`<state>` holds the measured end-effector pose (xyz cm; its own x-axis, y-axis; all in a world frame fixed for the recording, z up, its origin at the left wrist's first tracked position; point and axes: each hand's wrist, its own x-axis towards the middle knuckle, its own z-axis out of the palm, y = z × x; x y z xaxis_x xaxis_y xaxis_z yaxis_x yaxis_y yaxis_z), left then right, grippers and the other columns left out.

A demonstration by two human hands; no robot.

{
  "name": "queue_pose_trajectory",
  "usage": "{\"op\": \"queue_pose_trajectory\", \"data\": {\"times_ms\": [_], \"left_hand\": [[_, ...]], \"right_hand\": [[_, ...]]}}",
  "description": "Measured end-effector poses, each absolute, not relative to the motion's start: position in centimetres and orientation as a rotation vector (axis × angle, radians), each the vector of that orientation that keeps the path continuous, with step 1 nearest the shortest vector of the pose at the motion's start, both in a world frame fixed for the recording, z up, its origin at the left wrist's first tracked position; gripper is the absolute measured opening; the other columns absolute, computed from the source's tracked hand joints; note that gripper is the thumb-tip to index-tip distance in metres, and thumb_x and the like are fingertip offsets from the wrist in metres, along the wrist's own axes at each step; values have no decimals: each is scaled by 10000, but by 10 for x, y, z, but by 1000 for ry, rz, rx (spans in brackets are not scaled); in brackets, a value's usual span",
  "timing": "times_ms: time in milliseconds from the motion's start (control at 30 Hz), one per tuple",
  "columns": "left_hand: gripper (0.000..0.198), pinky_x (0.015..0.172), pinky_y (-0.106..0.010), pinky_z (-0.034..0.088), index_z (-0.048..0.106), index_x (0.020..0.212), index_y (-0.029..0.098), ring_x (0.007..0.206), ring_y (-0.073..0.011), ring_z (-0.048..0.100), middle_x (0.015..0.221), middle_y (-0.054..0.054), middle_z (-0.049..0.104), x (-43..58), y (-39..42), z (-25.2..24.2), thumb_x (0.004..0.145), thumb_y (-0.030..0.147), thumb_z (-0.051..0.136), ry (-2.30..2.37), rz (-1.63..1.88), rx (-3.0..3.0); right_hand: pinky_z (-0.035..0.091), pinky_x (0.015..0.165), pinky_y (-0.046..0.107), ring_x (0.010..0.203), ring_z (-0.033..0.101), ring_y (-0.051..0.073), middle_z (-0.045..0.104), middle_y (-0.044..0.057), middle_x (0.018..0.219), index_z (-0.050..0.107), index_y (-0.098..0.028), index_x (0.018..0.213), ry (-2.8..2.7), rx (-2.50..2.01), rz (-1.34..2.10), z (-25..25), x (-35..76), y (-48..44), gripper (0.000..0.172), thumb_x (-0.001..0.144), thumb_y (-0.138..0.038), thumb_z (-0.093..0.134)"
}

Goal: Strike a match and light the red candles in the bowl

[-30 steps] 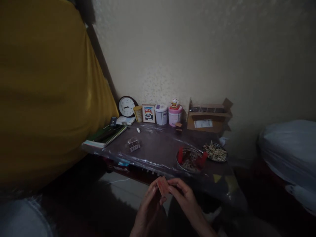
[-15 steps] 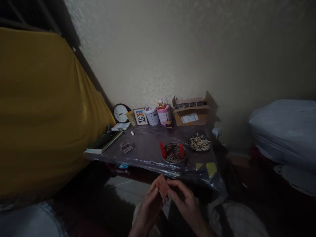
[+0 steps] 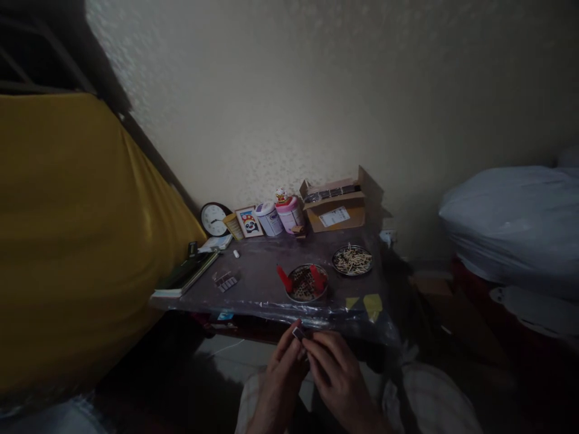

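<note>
Just in front of the table edge, my left hand and my right hand meet around a small matchbox. It is turned so that a narrow, pale-edged end faces up; fingers cover most of it. Both hands have their fingertips closed on the box. Beyond them on the table stands a round dish with two red candles, a left candle leaning outward and a right candle. A second round dish to the right holds a heap of pale matchsticks.
A plastic-covered table carries a clock, a framed panda picture, two tubs, an open cardboard box, books and yellow paper pieces. A yellow cloth hangs at left; a white bag lies right.
The matchbox has been turned from its broad reddish face to its narrow end, and my right fingers have closed in on it. The view has shifted slightly right.
</note>
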<state>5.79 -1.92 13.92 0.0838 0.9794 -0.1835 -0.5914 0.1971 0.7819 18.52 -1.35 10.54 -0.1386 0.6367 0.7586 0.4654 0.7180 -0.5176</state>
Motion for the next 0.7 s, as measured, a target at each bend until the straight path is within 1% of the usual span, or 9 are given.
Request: {"op": "queue_pose_trajectory", "data": {"times_ms": [133,200,300,467,567,633,700], "left_hand": [[330,872,-305,434,676,1093,241,1052,-214,617,1093,-82,722,52,-20,136,763,254,674,819,1274,538],[352,851,-305,441,653,1129,249,1049,-210,612,1127,-82,705,48,-20,134,778,266,658,835,1272,532],[342,842,-314,448,641,1143,242,998,-199,623,1101,-77,708,44,-22,130,802,268,626,782,1280,544],[305,829,-285,467,665,1107,222,1003,-179,613,1115,-63,708,43,-26,131,806,235,612,710,1269,448],[313,805,-262,483,659,1128,222,988,-171,622,1125,-64,708,43,-28,134,824,232,587,676,1248,437],[292,792,-245,490,671,1110,229,983,-163,627,1110,-50,715,43,-29,135,836,223,572,662,1237,422],[274,793,-235,492,686,1087,238,965,-155,635,1106,-32,719,44,-30,137,840,215,570,655,1236,417]], "right_hand": [[524,898,374,1054,565,211,613,87,1083,549,-208,1197,-1809,-819,239,109,185,-17,375,850,-67,527],[531,881,357,1047,565,200,600,88,1079,558,-202,1155,-1757,-805,316,110,185,-18,335,854,-67,507],[532,865,349,1024,569,188,591,78,1050,578,-213,1076,-1675,-804,349,109,184,-18,270,860,-72,500],[490,928,407,1109,523,222,562,87,1121,580,-222,1073,-1691,-818,256,106,181,-18,295,827,-70,525],[495,919,392,1108,530,223,560,81,1129,590,-233,1037,-1659,-829,295,107,179,-19,268,819,-89,530],[501,914,370,1109,540,219,557,83,1155,576,-233,1069,-1629,-835,346,109,178,-21,281,819,-111,533],[502,923,358,1136,537,222,545,93,1209,539,-228,1144,-1601,-844,418,110,176,-23,328,828,-144,530]]}}
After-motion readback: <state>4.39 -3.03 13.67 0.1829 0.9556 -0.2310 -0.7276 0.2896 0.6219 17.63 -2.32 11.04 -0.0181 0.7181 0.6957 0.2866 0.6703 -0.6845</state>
